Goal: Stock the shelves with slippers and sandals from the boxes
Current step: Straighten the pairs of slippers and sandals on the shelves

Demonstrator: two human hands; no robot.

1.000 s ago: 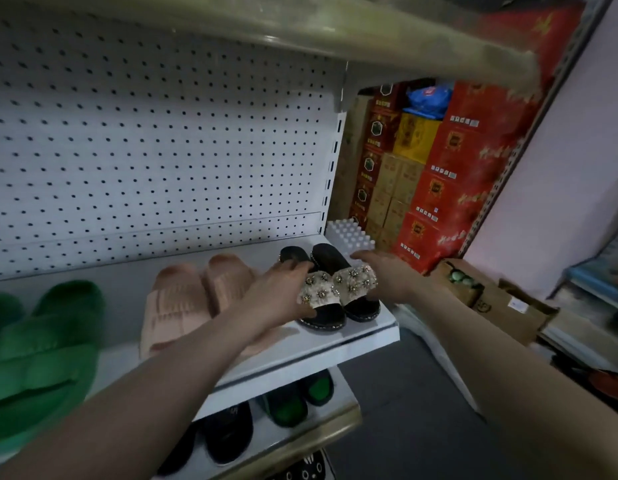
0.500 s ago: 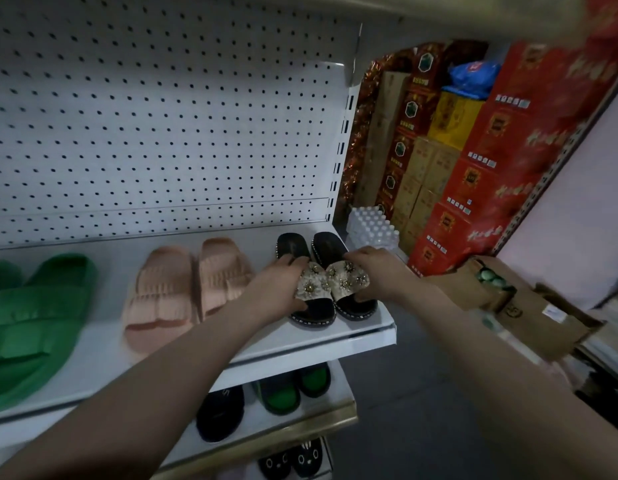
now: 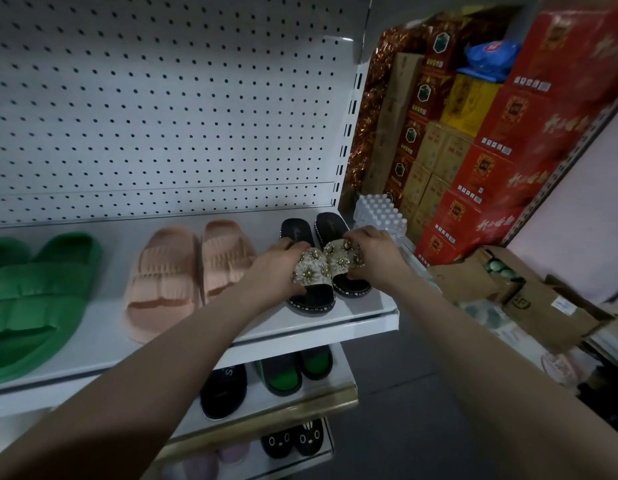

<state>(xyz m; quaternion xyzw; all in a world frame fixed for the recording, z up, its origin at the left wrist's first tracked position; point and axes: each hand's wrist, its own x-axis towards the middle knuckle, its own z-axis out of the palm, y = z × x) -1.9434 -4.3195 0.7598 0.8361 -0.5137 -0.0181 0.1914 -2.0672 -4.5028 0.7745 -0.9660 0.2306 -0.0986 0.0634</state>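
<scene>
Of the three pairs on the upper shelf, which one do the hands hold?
The rightmost pair, black sandals with jewelled cream straps. The left hand and right hand each grip a strap; the pink pair and green pair lie untouched.

Left hand (image 3: 278, 268) and right hand (image 3: 375, 252) gripping jewelled black sandals (image 3: 326, 268) on white shelf (image 3: 369, 315), beside pink slippers (image 3: 189, 268)

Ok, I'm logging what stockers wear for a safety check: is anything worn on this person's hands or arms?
Nothing visible. The left forearm and right forearm are bare up to the frame edge, no sleeve in view. The left hand and right hand wear no gloves; no watch, bracelet or ring shows.
</scene>
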